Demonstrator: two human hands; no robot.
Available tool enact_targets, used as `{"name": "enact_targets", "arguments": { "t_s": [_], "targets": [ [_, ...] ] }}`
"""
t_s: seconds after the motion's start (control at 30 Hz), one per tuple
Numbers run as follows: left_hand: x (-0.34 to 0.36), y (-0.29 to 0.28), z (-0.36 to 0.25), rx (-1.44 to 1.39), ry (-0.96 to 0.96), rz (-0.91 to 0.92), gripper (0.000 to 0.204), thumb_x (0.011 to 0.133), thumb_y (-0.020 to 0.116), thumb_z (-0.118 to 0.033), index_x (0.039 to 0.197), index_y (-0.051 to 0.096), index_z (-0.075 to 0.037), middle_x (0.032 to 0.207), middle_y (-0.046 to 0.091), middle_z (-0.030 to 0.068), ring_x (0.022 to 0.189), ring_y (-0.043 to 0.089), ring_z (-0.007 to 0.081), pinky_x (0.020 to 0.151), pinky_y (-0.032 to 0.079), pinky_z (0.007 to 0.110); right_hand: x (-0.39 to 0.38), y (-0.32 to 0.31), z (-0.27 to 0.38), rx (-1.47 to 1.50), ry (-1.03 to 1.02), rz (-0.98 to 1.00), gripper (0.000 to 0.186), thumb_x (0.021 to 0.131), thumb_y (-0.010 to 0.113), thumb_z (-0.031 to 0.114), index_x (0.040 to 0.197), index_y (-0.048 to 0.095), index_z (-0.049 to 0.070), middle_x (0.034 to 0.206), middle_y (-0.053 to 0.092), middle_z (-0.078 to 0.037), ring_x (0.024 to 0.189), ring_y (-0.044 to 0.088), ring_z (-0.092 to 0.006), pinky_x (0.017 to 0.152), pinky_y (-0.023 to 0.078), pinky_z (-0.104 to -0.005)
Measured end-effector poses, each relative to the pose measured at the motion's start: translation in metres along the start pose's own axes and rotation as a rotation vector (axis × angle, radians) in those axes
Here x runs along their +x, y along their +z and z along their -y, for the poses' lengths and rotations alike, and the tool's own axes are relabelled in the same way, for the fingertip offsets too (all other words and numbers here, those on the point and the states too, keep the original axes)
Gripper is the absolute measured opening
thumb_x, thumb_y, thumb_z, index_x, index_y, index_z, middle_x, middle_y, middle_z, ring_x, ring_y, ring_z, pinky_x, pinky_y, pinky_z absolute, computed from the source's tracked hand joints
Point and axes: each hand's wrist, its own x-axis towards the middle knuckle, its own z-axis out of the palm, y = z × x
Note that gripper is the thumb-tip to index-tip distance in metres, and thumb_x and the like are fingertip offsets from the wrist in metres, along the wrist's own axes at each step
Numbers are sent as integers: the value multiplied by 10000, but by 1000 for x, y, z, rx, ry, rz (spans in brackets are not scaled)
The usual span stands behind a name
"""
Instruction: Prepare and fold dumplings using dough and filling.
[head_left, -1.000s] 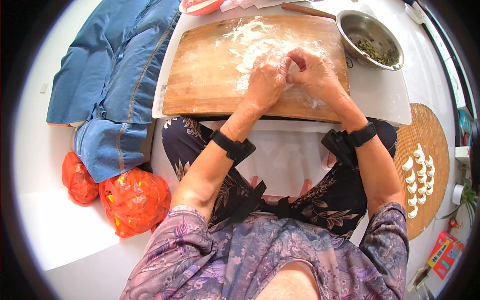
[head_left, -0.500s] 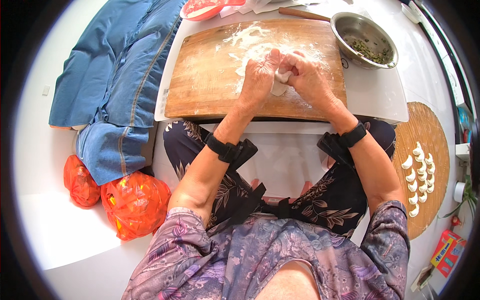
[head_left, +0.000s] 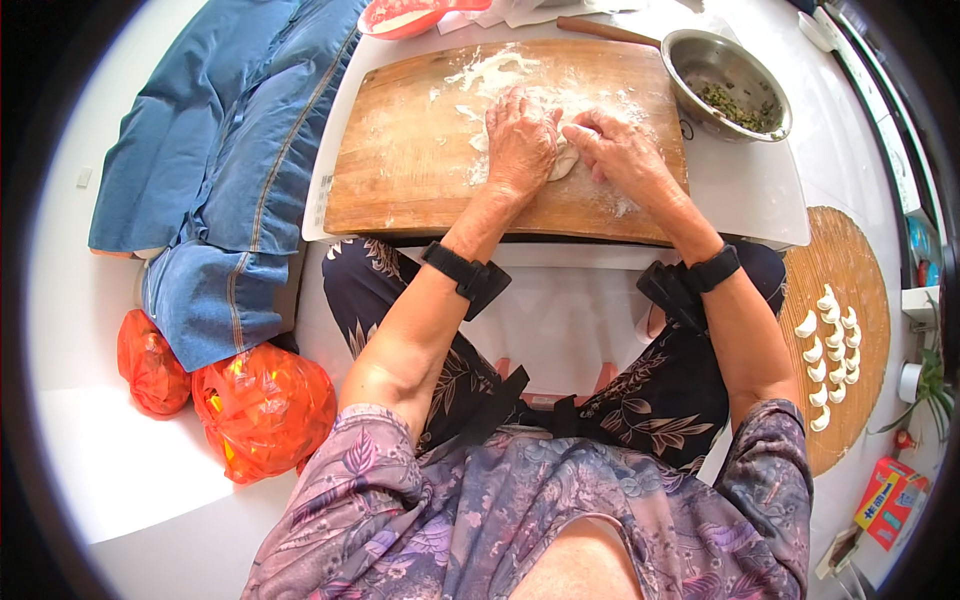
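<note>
My left hand (head_left: 522,143) lies palm down on the floured wooden board (head_left: 390,150), its fingers stretched forward and a little apart. Against its thumb side sits a pale piece of dough (head_left: 565,162), partly covered by the hands. My right hand (head_left: 622,152) is at the other side of that dough, fingers curled inward and thumb reaching toward the left hand. What its bent fingers hold, if anything, is hidden. White flour (head_left: 495,70) is smeared over the board's far half.
A steel bowl of chopped green filling (head_left: 728,90) stands at the board's far right, near a wooden handle (head_left: 605,29). Far left is a red flour container (head_left: 400,18). Several crescent dumplings (head_left: 835,345) lie on a round brown mat (head_left: 860,260). Orange bags (head_left: 265,410) and blue denim (head_left: 235,160) are left.
Both hands have come down from pinching dough between them. My left hand has turned palm down onto the board, and my right has moved slightly right, apart from it.
</note>
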Motion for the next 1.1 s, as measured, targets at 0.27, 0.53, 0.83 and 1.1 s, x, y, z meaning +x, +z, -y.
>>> {"name": "enact_targets", "arguments": {
  "t_s": [0.27, 0.53, 0.83, 1.1],
  "targets": [
    [9, -27, -15, -893, -385, 4, 322, 950, 501, -156, 1131, 531, 108, 1022, 619, 242, 944, 582, 292, 866, 438, 335, 7, 7, -8, -71, -72, 5, 242, 789, 653, 199, 886, 584, -13, 769, 601, -178, 742, 585, -287, 690, 456, -369],
    [-24, -24, -11, -215, 109, -10, 328, 881, 530, -90, 1113, 515, 140, 1197, 486, 351, 1124, 453, 468, 948, 390, 466, -10, 13, -7, -205, -343, -37, 186, 774, 627, 46, 927, 526, 15, 851, 595, -107, 763, 583, -194, 712, 475, -314],
    [-1, -8, 8, -214, 43, -5, 361, 890, 516, -106, 1126, 488, 165, 1196, 480, 354, 1095, 490, 434, 947, 393, 438, 4, 5, -1, -192, -157, 115, 372, 789, 669, 245, 1012, 591, -42, 876, 610, -189, 751, 582, -266, 676, 454, -369],
    [1, -36, -20, -903, -384, 81, 301, 912, 517, -91, 1160, 514, 79, 1110, 564, 291, 940, 555, 436, 876, 442, 398, -5, 13, -3, -266, -559, -185, 118, 768, 603, 52, 876, 575, 12, 826, 562, -153, 745, 572, -270, 671, 461, -380]
  ]
}}
